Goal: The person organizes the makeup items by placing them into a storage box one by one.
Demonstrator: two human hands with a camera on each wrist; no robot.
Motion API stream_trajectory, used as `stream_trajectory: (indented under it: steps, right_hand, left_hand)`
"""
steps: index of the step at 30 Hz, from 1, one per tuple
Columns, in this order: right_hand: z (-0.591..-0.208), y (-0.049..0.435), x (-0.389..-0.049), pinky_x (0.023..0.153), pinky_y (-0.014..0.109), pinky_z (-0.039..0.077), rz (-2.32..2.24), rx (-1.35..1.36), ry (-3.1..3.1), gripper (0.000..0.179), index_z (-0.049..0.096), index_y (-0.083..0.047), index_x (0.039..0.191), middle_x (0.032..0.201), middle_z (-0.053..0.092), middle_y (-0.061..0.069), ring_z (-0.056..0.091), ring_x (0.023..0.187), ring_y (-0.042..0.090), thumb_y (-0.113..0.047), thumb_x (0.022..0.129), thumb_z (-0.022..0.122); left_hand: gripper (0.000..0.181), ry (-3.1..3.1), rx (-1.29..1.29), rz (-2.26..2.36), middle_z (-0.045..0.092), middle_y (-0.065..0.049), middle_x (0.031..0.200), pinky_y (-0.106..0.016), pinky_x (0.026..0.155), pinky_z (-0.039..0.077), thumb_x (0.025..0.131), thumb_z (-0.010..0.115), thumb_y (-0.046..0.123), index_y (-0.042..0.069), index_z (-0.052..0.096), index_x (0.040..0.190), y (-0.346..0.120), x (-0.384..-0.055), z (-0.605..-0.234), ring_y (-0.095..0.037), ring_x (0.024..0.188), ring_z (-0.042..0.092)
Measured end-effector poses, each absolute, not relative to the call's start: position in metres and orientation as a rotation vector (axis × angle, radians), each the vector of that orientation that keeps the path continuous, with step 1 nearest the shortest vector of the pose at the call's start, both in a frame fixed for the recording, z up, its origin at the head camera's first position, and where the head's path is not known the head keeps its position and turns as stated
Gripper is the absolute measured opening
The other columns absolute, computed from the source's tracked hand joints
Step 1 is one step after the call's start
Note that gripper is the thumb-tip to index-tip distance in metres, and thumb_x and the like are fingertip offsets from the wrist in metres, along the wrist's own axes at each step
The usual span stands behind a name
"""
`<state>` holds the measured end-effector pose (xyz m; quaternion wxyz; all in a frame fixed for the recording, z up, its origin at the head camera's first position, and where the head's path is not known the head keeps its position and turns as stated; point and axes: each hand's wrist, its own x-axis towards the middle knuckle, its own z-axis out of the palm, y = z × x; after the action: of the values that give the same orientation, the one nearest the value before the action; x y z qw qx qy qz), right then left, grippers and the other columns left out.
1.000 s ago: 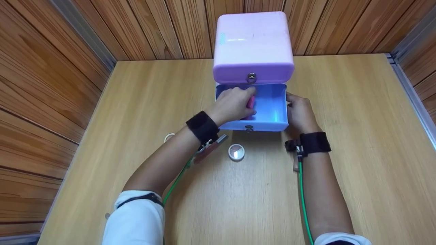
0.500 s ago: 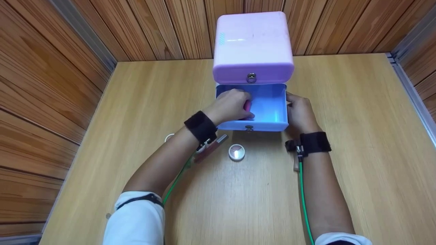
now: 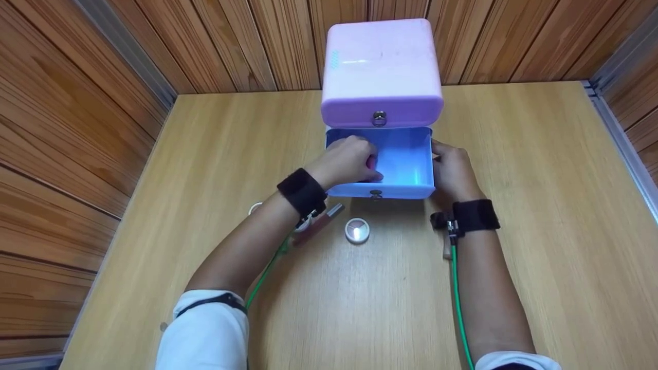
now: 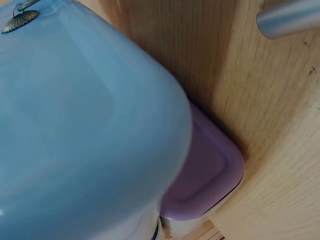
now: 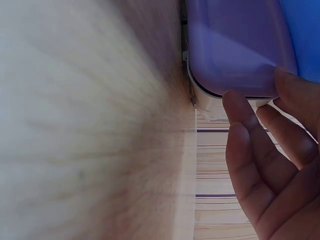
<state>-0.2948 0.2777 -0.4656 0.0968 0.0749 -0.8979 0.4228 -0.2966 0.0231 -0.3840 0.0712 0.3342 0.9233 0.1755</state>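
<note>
A small chest with a pink top (image 3: 383,61) stands at the back of the table, its blue drawer (image 3: 406,154) pulled out. Inside that drawer, at the left, my left hand (image 3: 347,162) has its fingers curled round a small bright pink item (image 3: 371,162), mostly hidden by the hand. My right hand (image 3: 454,172) is at the drawer's right side. In the right wrist view its fingers (image 5: 250,150) are loosely bent, fingertips overlapping the edge of a purple lower drawer (image 5: 235,50). The left wrist view shows the blue drawer front (image 4: 90,115), not the hand.
A round white compact (image 3: 357,230) lies in front of the drawer. Left of it is a tube with a silver cap (image 3: 335,209), partly under my left wrist. A white ring-shaped edge (image 3: 254,207) shows behind the left forearm. Wood-panelled walls (image 3: 288,46) border the table.
My left hand has shifted slightly left and its fingers have curled in further, so less of the pink item shows. My right hand and the drawer have stayed in place.
</note>
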Motion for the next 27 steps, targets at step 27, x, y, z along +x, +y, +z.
stream_trajectory:
  steps: [27]
  right_hand:
    - [-0.465,0.278,-0.294,0.079,0.040,0.054,1.256,0.230,-2.644,0.037,0.064,-0.011,0.128,0.134,0.057,0.006,0.069,0.084,0.024,-0.004,0.093,0.058]
  left_hand:
    - [0.031,2.910,1.244,0.807,0.061,-0.010,0.117,-0.031,0.089,0.049,0.095,0.065,0.025,0.003,0.069,0.117,-0.041,-0.271,-0.359,-0.020,0.105,0.060]
